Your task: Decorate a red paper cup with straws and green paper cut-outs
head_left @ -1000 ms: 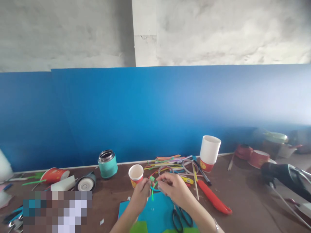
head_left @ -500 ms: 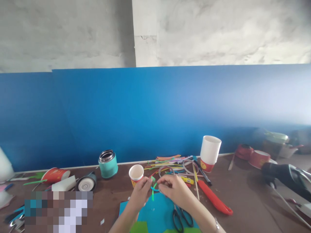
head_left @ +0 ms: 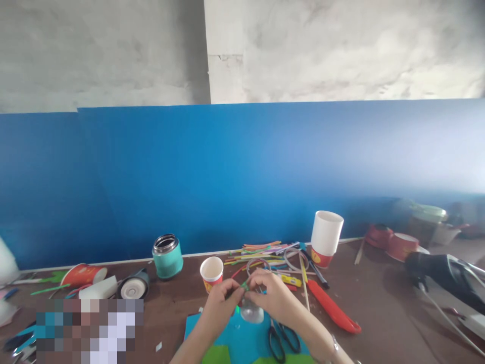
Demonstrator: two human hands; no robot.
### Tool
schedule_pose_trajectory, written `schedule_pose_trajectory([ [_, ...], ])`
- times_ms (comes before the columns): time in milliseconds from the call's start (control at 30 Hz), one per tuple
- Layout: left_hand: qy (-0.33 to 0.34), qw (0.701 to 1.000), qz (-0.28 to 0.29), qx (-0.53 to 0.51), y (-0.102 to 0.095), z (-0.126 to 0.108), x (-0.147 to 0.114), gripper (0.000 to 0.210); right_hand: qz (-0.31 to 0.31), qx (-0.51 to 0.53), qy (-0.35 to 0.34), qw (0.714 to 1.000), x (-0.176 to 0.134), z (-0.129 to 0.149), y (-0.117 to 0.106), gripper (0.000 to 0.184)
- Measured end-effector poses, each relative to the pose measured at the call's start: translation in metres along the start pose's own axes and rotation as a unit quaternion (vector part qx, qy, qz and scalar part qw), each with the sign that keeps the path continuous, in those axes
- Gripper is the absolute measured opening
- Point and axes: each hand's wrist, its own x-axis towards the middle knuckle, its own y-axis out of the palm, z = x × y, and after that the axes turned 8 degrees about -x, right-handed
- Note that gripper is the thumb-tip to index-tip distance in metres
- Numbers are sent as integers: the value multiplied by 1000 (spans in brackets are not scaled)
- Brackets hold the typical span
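Observation:
My left hand point(head_left: 223, 301) and my right hand point(head_left: 267, 292) meet above a blue sheet point(head_left: 227, 336), fingertips pinched together. Between them is a thin green strip point(head_left: 244, 286), mostly covered by the fingers. A clear, rounded piece point(head_left: 253, 314) shows just under the fingertips; what it is I cannot make out. Dark-handled scissors point(head_left: 278, 344) lie on the sheet below my right wrist. A small paper cup point(head_left: 211, 270) stands just beyond my left hand. Green pieces point(head_left: 215, 355) lie along the near part of the blue sheet.
Behind my hands lie several coloured strips point(head_left: 261, 247) and a yellow cutter point(head_left: 291, 280). A red-handled tool point(head_left: 333, 307) and stacked paper cups point(head_left: 326, 237) are on the right, with a black corded device point(head_left: 435, 270) farther over. A teal jar point(head_left: 167, 258) stands left.
My fingertips have drawn closer together over the green strip. The blue strip beneath them is no longer distinguishable, and the clear rounded piece now shows below my hands.

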Motion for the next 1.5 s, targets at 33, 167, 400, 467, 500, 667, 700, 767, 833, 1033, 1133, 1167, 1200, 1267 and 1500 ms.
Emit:
schedule_pose_trajectory([
  [33,-11,1000,10,-1,0,-1,-1,23,5,0,-11,1000,0,0,-1,9],
  [167,-25,999,42,-11,-2,-5,-2,23,10,1,-35,999,-1,0,-3,11],
  [400,-37,997,61,-39,-5,-3,0,33,21,-25,-13,999,-2,0,-4,6],
  [467,-49,996,58,-53,-5,-2,1,37,29,-32,-4,999,-2,0,-5,2],
  [500,-52,995,55,-61,-5,-1,1,39,34,-36,-2,999,-2,1,-6,3],
  [667,-46,995,49,-75,-10,2,5,41,38,-79,8,996,-3,-1,-12,20],
  [700,-43,996,48,-65,-11,2,5,40,38,-98,21,994,-4,-2,-14,23],
  [767,-34,998,39,-24,-15,2,5,36,51,-165,59,983,-7,-2,-19,24],
  [833,-19,999,21,34,-18,2,3,32,100,-261,104,954,-12,-2,-22,23],
  [1033,15,991,11,133,-29,2,0,27,216,-381,189,879,-22,-3,-6,42],
  [1133,19,987,18,155,-33,-2,-1,26,216,-391,209,870,-22,-5,4,50],
  [1167,20,986,20,163,-34,-5,-1,26,211,-394,216,868,-22,-5,5,48],
  [1200,19,985,21,171,-35,-7,-2,26,205,-397,223,867,-23,-6,4,46],
  [1267,16,982,25,186,-36,-13,-4,25,189,-397,231,868,-26,-8,-2,38],
  [1500,-9,976,21,215,-40,-29,-11,22,117,-289,204,928,-36,-41,-32,36],
])
